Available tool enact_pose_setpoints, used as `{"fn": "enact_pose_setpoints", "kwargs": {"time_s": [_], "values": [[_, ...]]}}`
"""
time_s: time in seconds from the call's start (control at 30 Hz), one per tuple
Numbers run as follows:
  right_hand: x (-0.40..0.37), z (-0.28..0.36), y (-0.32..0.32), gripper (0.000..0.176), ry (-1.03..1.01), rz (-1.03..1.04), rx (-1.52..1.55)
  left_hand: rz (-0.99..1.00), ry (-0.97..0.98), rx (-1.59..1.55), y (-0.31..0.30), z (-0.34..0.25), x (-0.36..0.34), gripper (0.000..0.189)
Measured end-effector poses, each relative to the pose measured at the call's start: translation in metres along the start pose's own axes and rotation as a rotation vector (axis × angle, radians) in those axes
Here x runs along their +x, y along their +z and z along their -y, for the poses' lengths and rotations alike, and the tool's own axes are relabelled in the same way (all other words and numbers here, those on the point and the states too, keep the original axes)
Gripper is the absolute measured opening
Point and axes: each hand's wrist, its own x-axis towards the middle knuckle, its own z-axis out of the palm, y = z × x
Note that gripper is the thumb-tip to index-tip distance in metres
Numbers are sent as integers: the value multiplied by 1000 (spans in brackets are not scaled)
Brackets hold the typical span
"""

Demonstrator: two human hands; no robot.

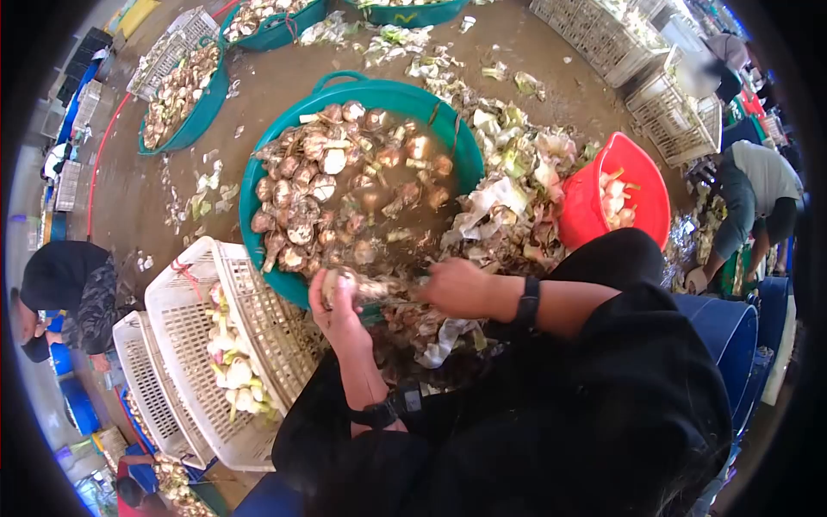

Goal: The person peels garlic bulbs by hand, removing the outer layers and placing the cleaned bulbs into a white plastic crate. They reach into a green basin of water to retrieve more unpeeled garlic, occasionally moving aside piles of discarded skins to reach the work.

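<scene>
My left hand [343, 320] is closed around a muddy garlic bulb [366, 286], whose stalk end points to the right. Close by on the right, my right hand [458, 288] is curled with its fingers toward that stalk; what they hold, if anything, I cannot make out. Both hands are over the near rim of a green tub [297, 114], which holds brown water and many dirty garlic bulbs [297, 202]. Loose peelings [500, 202] are heaped along the tub's right side and below my right hand.
A red bucket [624, 164] with cleaned bulbs stands at right. White crates [177, 302] stand at left, one holding peeled garlic [237, 370]. Another green tub [211, 99] of bulbs is at back left. Blue barrels [715, 323] are beside me. Other people bend over work at both sides.
</scene>
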Motion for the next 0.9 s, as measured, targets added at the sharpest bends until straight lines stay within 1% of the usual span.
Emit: {"fn": "enact_pose_setpoints", "kwargs": {"time_s": [0.03, 0.07, 0.1, 0.17, 0.2, 0.23, 0.3, 0.33, 0.4, 0.53, 0.6, 0.63, 0.7, 0.77, 0.83, 0.87, 0.9], "values": [[-10, -8, 4, 23, 38, 171, -118, -23, -16, 9, -5, -7, 4, 34], [-17, -11, -2, 26, 60, 36, -162, 16, -75, -49, -13, -11, 9, 35], [-14, -8, -7, 26, 66, 34, -158, 22, -76, -45, -14, -11, 7, 35], [-2, 4, -26, 28, 148, -503, 276, 140, -141, -143, -9, -13, 0, 35], [3, 9, -36, 24, -23, -479, 242, 185, -167, -162, -3, -13, -4, 35], [16, 21, -39, 19, 14, -357, 355, 191, -171, -154, 1, -12, -8, 35], [24, 33, -50, 19, 75, -212, 275, 235, -87, -126, 5, -12, -10, 34], [26, 34, -46, 19, 76, -221, 283, 287, -108, -175, -2, -13, -7, 34], [30, 37, -37, 17, -62, -293, 122, 287, -114, -193, -5, -10, -7, 34], [35, 38, -30, 19, -4, -234, 237, 291, -133, -196, -8, -7, -9, 34], [37, 36, -26, 21, 158, -342, 547, 306, -138, -199, -8, -3, -6, 34], [39, 32, -22, 21, 161, -343, 548, 310, -126, -185, -9, 0, -4, 35], [43, 21, -12, 25, 122, -330, 964, 311, -115, -167, -11, 4, -2, 36], [42, 21, -10, 25, 126, -329, 935, 240, -262, -191, -10, 3, -1, 38], [34, 30, -15, 24, 61, -437, 674, 260, -230, -162, -7, -1, -2, 39], [31, 32, -18, 24, 63, -433, 677, 285, -201, -138, -6, -2, -3, 39], [29, 34, -22, 23, 80, -402, 598, 287, -206, -138, -6, -1, -5, 39]]}}
